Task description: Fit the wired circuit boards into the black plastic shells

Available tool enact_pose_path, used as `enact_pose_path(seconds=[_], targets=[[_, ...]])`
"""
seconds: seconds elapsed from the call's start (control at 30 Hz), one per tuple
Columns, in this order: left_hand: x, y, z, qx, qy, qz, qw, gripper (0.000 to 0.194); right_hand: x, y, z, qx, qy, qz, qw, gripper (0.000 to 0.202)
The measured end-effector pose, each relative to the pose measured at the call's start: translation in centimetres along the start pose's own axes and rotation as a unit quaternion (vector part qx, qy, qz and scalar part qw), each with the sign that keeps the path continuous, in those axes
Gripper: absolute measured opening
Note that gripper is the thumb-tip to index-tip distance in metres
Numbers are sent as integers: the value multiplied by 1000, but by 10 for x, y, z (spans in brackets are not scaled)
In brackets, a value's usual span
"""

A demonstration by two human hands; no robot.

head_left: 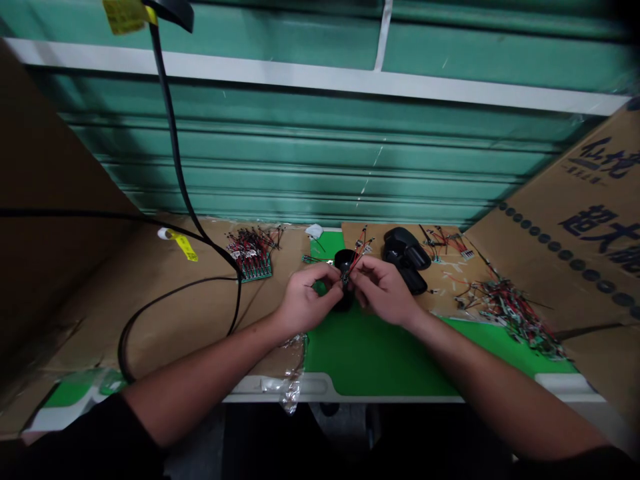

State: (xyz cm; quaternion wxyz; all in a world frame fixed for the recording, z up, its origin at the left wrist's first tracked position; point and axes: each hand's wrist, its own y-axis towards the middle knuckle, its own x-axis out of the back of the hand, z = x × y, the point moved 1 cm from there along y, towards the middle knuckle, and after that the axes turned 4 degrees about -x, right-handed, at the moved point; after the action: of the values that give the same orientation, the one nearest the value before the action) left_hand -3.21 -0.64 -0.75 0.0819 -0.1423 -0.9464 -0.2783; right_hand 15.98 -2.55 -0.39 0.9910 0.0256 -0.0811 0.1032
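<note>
My left hand and my right hand meet over a black plastic housing on the green mat. Between their fingertips is a small wired circuit board, its red and black wires rising past my right fingers. Both hands are closed in a pinch on it; the fingers cover most of the board. Just right of my right hand lie several black plastic housings. Behind my left hand a thin wired piece extends to the left.
Wired green boards sit in rows on cardboard at left. A tangled heap of wired boards lies at right, with a few more wired boards behind. A black cable hangs down and loops on the left. Cardboard walls flank the table.
</note>
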Motion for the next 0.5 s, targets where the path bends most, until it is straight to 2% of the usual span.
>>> enact_pose_path(seconds=[0.33,0.5], targets=[[-1,-1,2,-64,49,-17,997,9,-4,0,-1,15,5,-22,1000,22],[0,0,-1,-83,56,-20,995,12,-4,-2,5,22,2,-29,999,21]])
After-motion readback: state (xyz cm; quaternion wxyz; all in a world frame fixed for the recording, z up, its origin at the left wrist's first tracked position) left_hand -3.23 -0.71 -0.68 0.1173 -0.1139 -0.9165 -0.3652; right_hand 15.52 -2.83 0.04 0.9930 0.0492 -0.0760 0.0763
